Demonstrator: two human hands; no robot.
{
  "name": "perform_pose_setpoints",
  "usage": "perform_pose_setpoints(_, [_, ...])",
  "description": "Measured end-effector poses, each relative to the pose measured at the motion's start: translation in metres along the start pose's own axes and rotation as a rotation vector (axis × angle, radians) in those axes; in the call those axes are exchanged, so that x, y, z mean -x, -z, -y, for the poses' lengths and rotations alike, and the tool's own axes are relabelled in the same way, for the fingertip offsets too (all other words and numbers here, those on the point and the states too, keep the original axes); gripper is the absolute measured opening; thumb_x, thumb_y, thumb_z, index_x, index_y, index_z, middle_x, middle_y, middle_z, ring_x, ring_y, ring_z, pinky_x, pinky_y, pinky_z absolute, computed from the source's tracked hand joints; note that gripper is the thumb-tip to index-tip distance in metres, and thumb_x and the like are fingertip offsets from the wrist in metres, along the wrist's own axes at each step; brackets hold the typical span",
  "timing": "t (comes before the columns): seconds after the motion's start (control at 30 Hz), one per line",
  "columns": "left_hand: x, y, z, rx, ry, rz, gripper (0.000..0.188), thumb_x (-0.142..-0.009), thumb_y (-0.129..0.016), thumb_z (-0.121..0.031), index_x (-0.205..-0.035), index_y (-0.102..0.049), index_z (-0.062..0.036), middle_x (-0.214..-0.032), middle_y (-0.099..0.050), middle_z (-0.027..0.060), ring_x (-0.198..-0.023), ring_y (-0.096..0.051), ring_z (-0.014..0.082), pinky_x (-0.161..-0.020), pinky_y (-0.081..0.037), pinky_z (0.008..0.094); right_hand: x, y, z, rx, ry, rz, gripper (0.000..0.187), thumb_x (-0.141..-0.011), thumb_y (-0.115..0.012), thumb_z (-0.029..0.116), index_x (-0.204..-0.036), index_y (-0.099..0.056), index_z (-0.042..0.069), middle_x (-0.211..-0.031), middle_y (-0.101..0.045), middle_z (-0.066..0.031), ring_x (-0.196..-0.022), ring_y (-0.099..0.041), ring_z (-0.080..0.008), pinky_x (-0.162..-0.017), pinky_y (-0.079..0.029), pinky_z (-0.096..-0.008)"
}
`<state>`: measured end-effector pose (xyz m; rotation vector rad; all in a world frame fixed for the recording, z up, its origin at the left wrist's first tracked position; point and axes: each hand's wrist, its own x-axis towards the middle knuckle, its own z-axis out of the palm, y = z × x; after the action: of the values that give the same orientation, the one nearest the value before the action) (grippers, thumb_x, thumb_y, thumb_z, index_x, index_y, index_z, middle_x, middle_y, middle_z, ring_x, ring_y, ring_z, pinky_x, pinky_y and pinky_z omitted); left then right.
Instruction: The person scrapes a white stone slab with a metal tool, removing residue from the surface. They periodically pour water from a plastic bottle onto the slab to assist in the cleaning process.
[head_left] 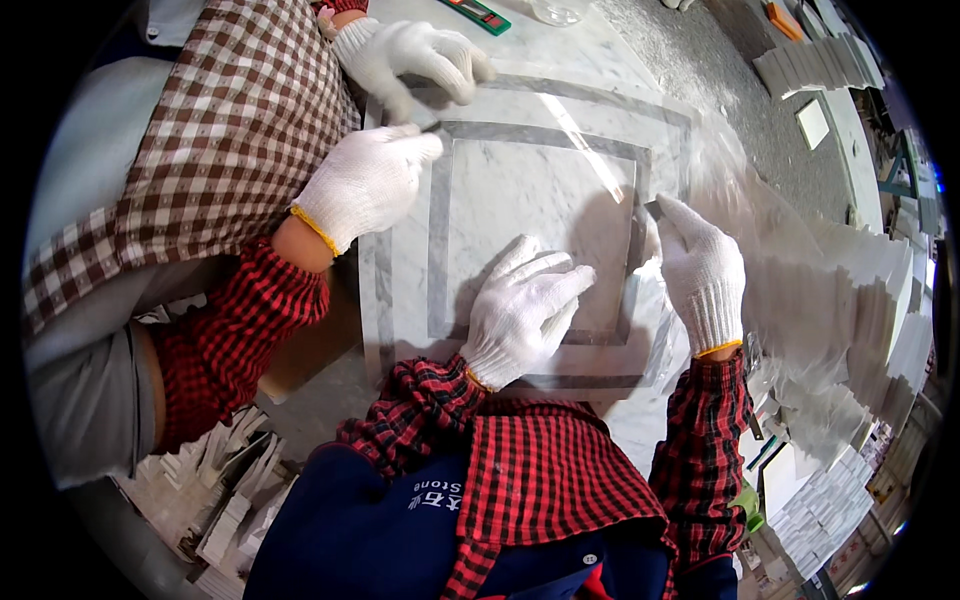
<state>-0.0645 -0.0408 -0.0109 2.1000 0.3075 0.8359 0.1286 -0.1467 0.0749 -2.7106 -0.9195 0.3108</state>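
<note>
A white marble panel (500, 190) with grey veins and nested dark grey square bands (438, 240) lies flat before me. My left hand (525, 310), in a white knit glove, rests on its lower middle with the fingers spread. At the panel's right side my right hand (700, 265), gloved too, pinches a small dark flat piece (655, 209) near the outer band; its exact kind is unclear. From the left, a co-worker's near gloved hand (365, 185) holds a small dark tip at the band's upper left corner. The co-worker's other hand (415, 60) hovers over the panel's far left corner.
Crumpled clear plastic film (790, 240) lies to the right of the panel, beside stacked white slabs (880, 320). A green and red tool (480, 14) sits at the far edge. White offcut strips (235, 490) are piled at lower left. The co-worker's checked apron (230, 130) borders the left side.
</note>
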Motion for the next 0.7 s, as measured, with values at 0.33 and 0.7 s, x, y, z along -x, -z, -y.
perform_pose_setpoints(0.33, [-0.02, -0.004, -0.01, -0.023, 0.027, 0.067, 0.026, -0.084, -0.076, 0.001, -0.109, -0.077, -0.0011, -0.101, -0.076, 0.014, -0.099, -0.072, 0.0349, -0.096, -0.055, 0.0466, -0.008, -0.012, -0.01, -0.007, 0.008, -0.064, 0.031, -0.1, -0.065, 0.028, -0.127, -0.078, 0.027, -0.091, -0.075, -0.0216, -0.087, -0.074, -0.0433, -0.076, -0.059, -0.0521])
perform_pose_setpoints(0.7, [-0.038, -0.031, 0.004, -0.07, 0.029, 0.077, 0.028, -0.086, -0.075, -0.002, -0.113, -0.079, -0.007, -0.105, -0.078, 0.0142, -0.102, -0.074, 0.0339, -0.104, -0.054, 0.048, -0.025, -0.021, -0.009, 0.015, 0.083, -0.091, 0.029, -0.101, -0.064, 0.026, -0.127, -0.077, 0.029, -0.086, -0.077, -0.0172, -0.081, -0.075, -0.0403, -0.073, -0.061, -0.0488])
